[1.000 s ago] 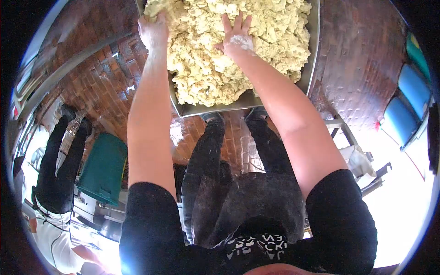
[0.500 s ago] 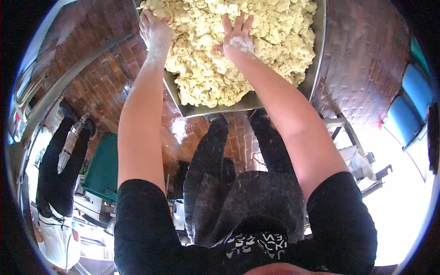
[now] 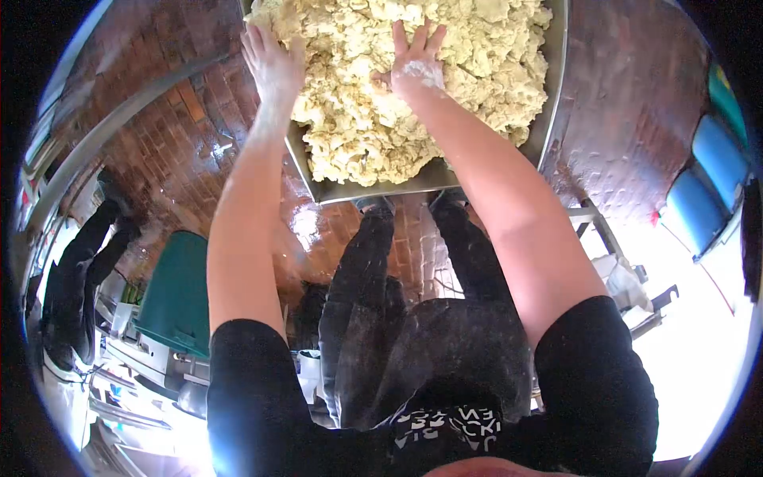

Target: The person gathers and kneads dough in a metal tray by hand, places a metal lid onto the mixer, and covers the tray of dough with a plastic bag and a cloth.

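A big mass of pale, lumpy dough [image 3: 358,143] fills a metal tub [image 3: 373,191] at the top of the view. My right hand [image 3: 418,67], dusted with flour, lies on the dough with its fingers spread. At the tub's left rim is my left hand [image 3: 274,71], also floury and slightly blurred. Its fingers stretch out beside the dough and nothing shows in them. Whether its palm touches the dough or the rim, I cannot tell.
Wet brick flooring [image 3: 191,103] surrounds the tub. A green bin [image 3: 176,290] stands to the left, near a person in dark trousers [image 3: 75,278]. Blue chair-like panels [image 3: 699,211] are at the far right. A metal frame [image 3: 596,226] stands right of my legs.
My left hand has drawn slightly towards me and its fingers have straightened from a curl at the dough's edge. My right hand stays pressed in place. The person at left has shifted further left.
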A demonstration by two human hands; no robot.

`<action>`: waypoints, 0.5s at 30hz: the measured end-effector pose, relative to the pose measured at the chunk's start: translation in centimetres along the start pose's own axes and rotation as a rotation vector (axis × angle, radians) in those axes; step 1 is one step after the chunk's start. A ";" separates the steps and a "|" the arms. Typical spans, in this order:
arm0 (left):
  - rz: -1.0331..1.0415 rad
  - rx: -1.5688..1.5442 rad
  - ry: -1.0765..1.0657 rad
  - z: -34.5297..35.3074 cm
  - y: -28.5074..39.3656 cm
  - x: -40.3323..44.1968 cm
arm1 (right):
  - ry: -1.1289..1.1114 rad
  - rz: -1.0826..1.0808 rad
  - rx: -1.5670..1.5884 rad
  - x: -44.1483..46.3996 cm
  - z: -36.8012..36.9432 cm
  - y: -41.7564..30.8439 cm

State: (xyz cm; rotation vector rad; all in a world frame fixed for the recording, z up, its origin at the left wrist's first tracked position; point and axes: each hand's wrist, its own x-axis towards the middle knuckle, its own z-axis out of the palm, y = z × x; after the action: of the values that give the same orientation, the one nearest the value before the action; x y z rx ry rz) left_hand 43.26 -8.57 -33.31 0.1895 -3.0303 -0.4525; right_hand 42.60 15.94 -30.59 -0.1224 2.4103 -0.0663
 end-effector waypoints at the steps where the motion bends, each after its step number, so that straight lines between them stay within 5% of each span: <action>1: -0.025 -0.061 -0.080 -0.3 0.6 -2.7 | -0.011 0.005 -0.004 -0.1 -0.1 0.0; 5: 0.023 0.133 -0.316 3.0 2.4 -7.4 | -0.039 -0.007 -0.017 -0.3 -1.0 0.0; 9: -0.193 0.109 -0.425 4.9 1.9 -5.6 | -0.004 -0.020 -0.009 0.1 0.6 0.4; 12: -0.298 -0.032 -0.699 1.0 1.5 -2.5 | 0.005 -0.037 0.078 0.0 -0.5 0.2; 14: -0.175 -0.078 -0.817 -3.0 1.9 -1.4 | 0.006 -0.028 0.094 0.7 0.4 0.9; 15: -0.125 -0.139 -0.552 -4.9 3.8 -1.7 | 0.049 -0.041 0.062 0.9 1.5 1.0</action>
State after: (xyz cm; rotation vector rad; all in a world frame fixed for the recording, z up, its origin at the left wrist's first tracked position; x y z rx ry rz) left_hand 44.95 -6.11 -27.62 0.2886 -3.5110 -0.8505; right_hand 42.82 16.76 -32.37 -0.1424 2.4517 -0.1648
